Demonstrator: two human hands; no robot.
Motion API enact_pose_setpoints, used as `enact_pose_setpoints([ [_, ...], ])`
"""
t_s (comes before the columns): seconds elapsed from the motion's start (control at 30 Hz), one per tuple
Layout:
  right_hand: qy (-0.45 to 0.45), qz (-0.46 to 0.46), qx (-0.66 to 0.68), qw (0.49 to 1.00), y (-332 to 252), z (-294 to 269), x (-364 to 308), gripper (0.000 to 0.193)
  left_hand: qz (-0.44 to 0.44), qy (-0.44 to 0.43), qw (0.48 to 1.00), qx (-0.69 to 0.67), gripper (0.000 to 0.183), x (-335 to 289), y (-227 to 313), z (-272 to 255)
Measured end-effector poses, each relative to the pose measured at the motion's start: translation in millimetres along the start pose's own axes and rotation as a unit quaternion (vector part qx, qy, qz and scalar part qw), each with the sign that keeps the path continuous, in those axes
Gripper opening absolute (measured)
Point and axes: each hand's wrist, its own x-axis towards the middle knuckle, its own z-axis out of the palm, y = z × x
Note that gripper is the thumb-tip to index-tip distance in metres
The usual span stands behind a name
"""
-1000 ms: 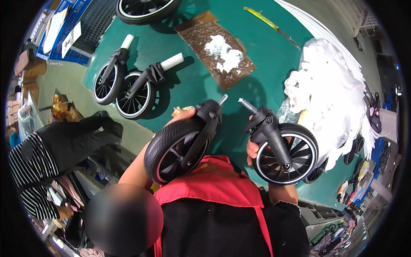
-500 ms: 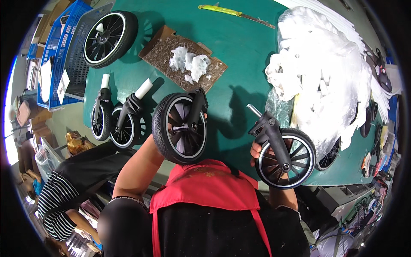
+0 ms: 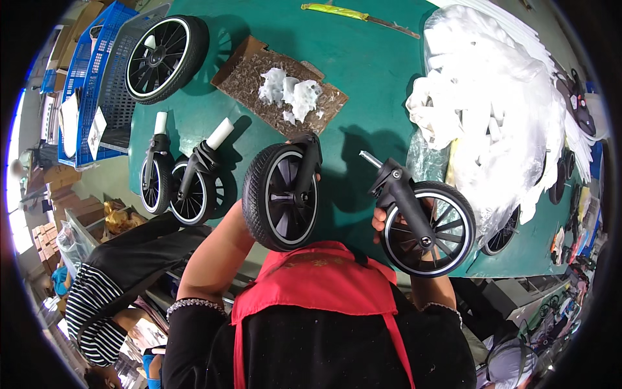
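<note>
My left hand (image 3: 318, 176) is mostly hidden behind a black caster wheel (image 3: 258, 204) with a fork; a bit of finger shows past its right side. It holds this wheel upright at the table's near edge, in front of the red apron (image 3: 311, 285). My right hand (image 3: 378, 223) is closed around a second caster wheel (image 3: 413, 217), fingers showing at its left rim. From that fork a bare metal stem (image 3: 370, 159) points up and left. Beyond the wheels lies a cardboard piece (image 3: 243, 81) carrying white, grease-like lumps (image 3: 301, 97).
On the green table (image 3: 363, 71), two fork wheels with white sleeves (image 3: 220, 133) stand at left, a larger wheel (image 3: 157, 59) behind them. A blue crate (image 3: 81, 129) is far left. White plastic bags (image 3: 486, 97) pile up at right. A yellow-handled blade (image 3: 337, 11) lies at the back.
The left-hand wheel has shifted slightly right. The right-hand wheel has moved a little up and left, its stem tipping further left. Both stay held.
</note>
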Motion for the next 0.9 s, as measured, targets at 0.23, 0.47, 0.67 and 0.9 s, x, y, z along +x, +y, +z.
enact_pose_setpoints([
  [0.23,0.266,0.018,-0.334,0.904,9,5,-16,0.073,-0.033,0.076,0.996,0.036,0.056,-21,10,-30],
  [0.47,0.228,-0.195,-0.894,0.331,21,18,13,0.089,0.133,-0.036,0.948,0.286,0.068,-80,14,-21],
  [0.67,0.220,-0.122,-0.915,0.316,24,14,7,0.082,0.015,-0.043,0.974,0.223,0.090,-96,-16,-89],
  [0.9,0.340,-0.382,-0.833,0.209,-94,25,-12,0.033,-0.040,-0.044,0.980,0.189,0.089,-110,-42,-89],
])
